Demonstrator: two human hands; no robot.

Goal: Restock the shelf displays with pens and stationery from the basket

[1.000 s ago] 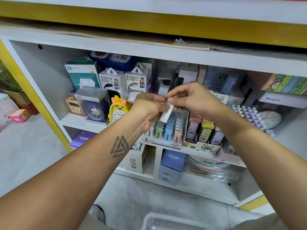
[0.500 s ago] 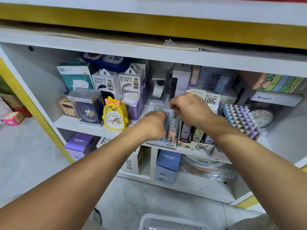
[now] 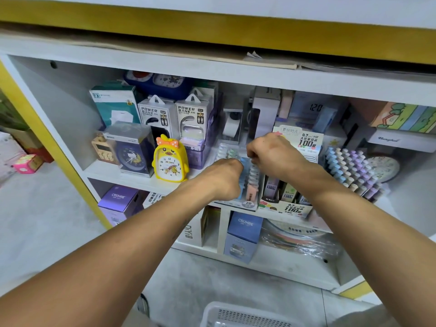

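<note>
Both the left hand (image 3: pixel 221 178) and right hand (image 3: pixel 271 153) curl over the clear pastel lead-case display tray (image 3: pixel 247 185), grip hidden; best seat each case squarely in its row

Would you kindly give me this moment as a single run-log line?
left hand and right hand: over 2B lead display | grasp: hidden | basket: on floor below
</note>
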